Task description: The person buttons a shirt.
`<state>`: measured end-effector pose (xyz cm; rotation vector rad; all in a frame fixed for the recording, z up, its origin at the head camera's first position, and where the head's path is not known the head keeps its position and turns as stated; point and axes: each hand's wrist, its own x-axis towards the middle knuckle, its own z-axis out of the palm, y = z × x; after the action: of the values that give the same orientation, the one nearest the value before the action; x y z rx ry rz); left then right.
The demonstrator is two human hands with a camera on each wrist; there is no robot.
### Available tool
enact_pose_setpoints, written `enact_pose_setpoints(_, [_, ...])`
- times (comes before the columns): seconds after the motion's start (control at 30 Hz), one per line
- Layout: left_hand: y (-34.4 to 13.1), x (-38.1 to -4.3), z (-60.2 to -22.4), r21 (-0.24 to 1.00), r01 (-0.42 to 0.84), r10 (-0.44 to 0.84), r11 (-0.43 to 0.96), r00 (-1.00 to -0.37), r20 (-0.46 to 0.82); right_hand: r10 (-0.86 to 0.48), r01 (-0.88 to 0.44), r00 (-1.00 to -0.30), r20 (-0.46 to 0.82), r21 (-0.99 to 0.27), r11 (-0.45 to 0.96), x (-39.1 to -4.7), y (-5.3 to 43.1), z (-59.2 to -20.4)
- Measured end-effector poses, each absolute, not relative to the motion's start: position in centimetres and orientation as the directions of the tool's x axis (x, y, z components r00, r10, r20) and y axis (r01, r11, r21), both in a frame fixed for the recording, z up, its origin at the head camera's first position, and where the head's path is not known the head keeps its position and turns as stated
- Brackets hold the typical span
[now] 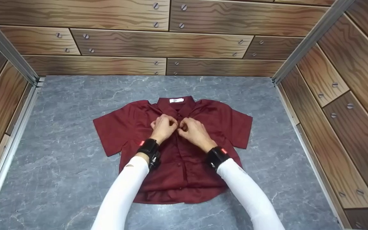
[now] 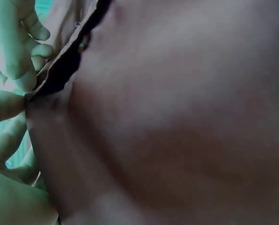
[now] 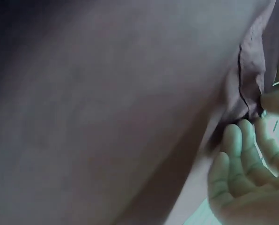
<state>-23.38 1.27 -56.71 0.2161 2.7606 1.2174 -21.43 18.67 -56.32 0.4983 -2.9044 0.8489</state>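
A dark red short-sleeved button-up shirt [image 1: 203, 174] lies spread front side up, its collar [image 1: 188, 107] pointing away from me. My left hand [image 1: 164, 127] pinches the front placket just below the collar between thumb and fingertips. Close beside it, my right hand [image 1: 195, 132] pinches the placket's other edge. In the left wrist view the cloth [image 2: 177, 140] fills most of the picture, and a dark gap runs along the front opening by the fingertips. The right wrist view has the placket fold [image 3: 252, 65] raised at the fingers. Whatever sits between the fingertips is mostly hidden.
The shirt lies on a grey marbled surface [image 1: 59, 127]. Wood-patterned panels [image 1: 158, 41] stand at the back and both sides, with metal rails [image 1: 311, 41] at the corners. A white label [image 1: 176, 100] shows inside the collar. Small buttons [image 1: 179, 164] run down the front.
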Motion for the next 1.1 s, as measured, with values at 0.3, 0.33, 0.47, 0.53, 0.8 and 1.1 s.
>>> enact_pose_setpoints(0.3, [-1.4,-22.8,-57.6,0.567,0.224,0.251,0.793,-0.967,0.031,-0.304,-0.291,-0.952,0.027,-0.371,0.882,-22.4,20.6,-55.8])
enact_pose_setpoints(0.33, [-1.7,-22.8,-57.6,0.547,0.222,0.273,0.807,-0.962,-0.012,-0.319,-0.292,-0.948,-0.019,-0.352,0.889,-22.6,20.7,-55.8])
enact_pose_setpoints(0.47, [-2.4,-23.1,-57.8,0.452,0.217,0.335,0.865,-0.921,-0.2,-0.333,-0.277,-0.926,-0.179,-0.279,0.919,-23.1,20.4,-56.3])
enact_pose_setpoints(0.53, [-2.6,-23.4,-57.9,0.397,0.219,0.339,0.892,-0.903,-0.264,-0.321,-0.262,-0.919,-0.23,-0.253,0.931,-23.3,20.2,-56.6])
enact_pose_setpoints(0.8, [-3.4,-24.1,-57.2,0.31,0.247,0.342,0.918,-0.89,-0.303,-0.277,-0.212,-0.932,-0.231,-0.271,0.939,-23.9,19.7,-56.7])
enact_pose_setpoints(1.1, [-6.4,-22.3,-57.1,0.443,0.313,0.402,0.84,-0.908,-0.121,-0.211,-0.156,-0.958,-0.195,-0.26,0.953,-21.4,24.6,-56.2])
